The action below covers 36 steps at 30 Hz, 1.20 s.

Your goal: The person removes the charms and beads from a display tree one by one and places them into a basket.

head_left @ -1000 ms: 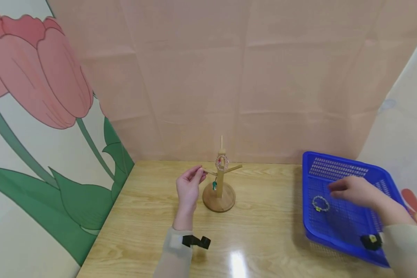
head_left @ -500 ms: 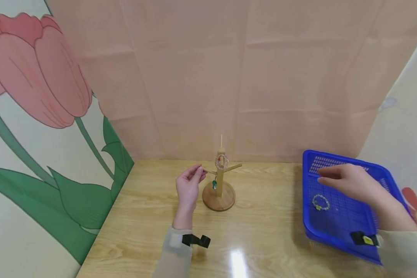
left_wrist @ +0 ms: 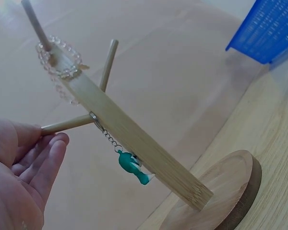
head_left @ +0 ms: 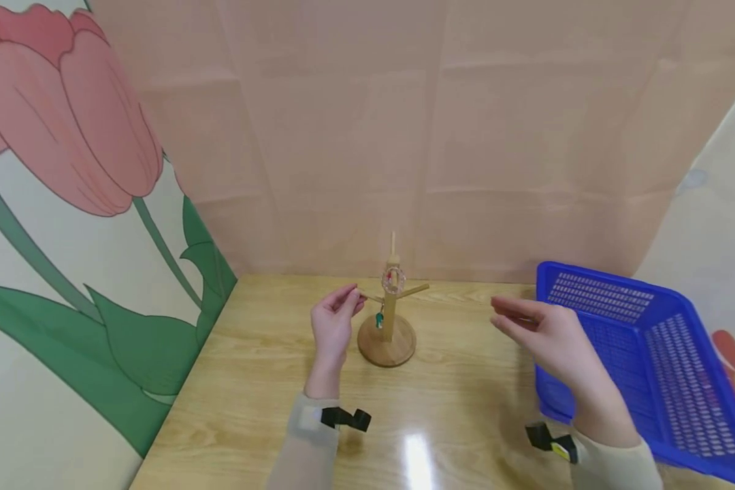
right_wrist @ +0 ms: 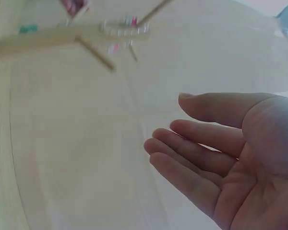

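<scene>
A small wooden stand with pegs rests on its round base at the back of the table. A clear bead bracelet hangs high on its post, and a green charm dangles on a chain from the left peg. My left hand pinches the tip of that peg. In the left wrist view the bracelet and charm are close by my left hand. My right hand hovers between the stand and the blue basket, fingers straight. Its palm is empty.
The blue mesh basket sits at the table's right edge, tilted toward me; my right hand and arm hide part of its floor. Pink paper walls close off the back, and a tulip-print panel stands on the left. Bare wood tabletop lies in front of the stand.
My right hand has come up out of the basket and moved left toward the stand, holding nothing. The bracelet seen in the basket is now out of sight. The left hand stays on the peg.
</scene>
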Each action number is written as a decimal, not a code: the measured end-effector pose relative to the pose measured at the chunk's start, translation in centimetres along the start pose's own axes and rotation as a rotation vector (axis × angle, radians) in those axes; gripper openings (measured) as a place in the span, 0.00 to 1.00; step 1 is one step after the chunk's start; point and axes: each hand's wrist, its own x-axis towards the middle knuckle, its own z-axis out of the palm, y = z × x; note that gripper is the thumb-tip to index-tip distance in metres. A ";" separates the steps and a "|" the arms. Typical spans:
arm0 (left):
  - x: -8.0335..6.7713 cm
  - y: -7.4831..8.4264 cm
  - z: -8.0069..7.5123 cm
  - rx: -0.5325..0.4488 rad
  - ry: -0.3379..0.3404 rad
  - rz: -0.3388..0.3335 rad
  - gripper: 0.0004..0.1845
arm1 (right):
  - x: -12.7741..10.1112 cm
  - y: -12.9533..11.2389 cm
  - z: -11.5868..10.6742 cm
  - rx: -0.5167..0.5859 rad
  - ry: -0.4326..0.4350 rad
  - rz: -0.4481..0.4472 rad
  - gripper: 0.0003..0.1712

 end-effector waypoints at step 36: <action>0.3 -0.2 -0.1 -0.009 0.003 0.011 0.08 | 6.4 -3.5 11.0 0.420 0.206 -0.063 0.13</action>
